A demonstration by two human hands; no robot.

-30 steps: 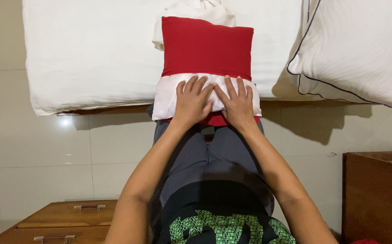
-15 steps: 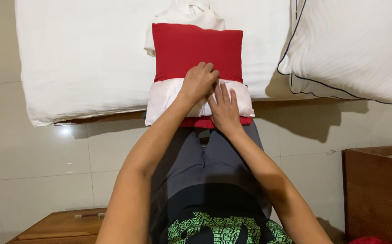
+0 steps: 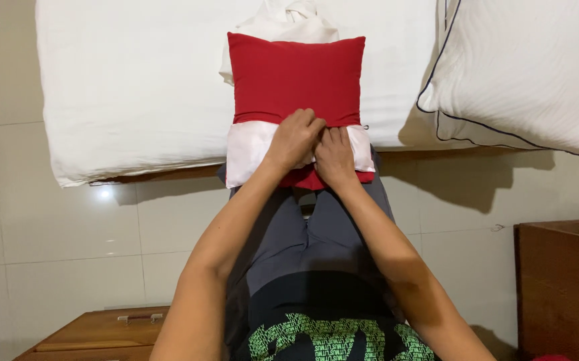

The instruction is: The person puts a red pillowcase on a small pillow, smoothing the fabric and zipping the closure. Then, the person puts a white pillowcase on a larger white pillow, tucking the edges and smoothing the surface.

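Directly below the head camera, I saw both bare hands working side by side at the near end of a square red fabric cushion (image 3: 296, 77) that lay at the edge of the bed. My left hand (image 3: 295, 139) was curled nearly closed, its fingers bunched down on the line where the red cover met the cushion's white inner pad (image 3: 252, 150), and it appeared to pinch the cover's edge there. My right hand (image 3: 334, 155) sat touching the left one, fingers bent and pressed onto the same edge; I could not tell whether it truly gripped the fabric or only pushed on it. The white pad stuck out of the red cover on both sides of the hands, and a strip of red showed just below the wrists, against my grey trousers (image 3: 316, 234).

Beyond the hands, past the far edge of the cushion, a knotted bundle of white cloth (image 3: 289, 20) lay on the white bed sheet (image 3: 129, 87). Well off to the right of my right hand rested a large white pillow with dark piping (image 3: 523, 67), partly hanging over the mattress edge. Below the forearms lay a pale tiled floor (image 3: 69, 220); a wooden drawer unit (image 3: 102, 331) stood left of my left elbow, and a brown wooden cabinet (image 3: 563, 287) stood right of my right elbow.
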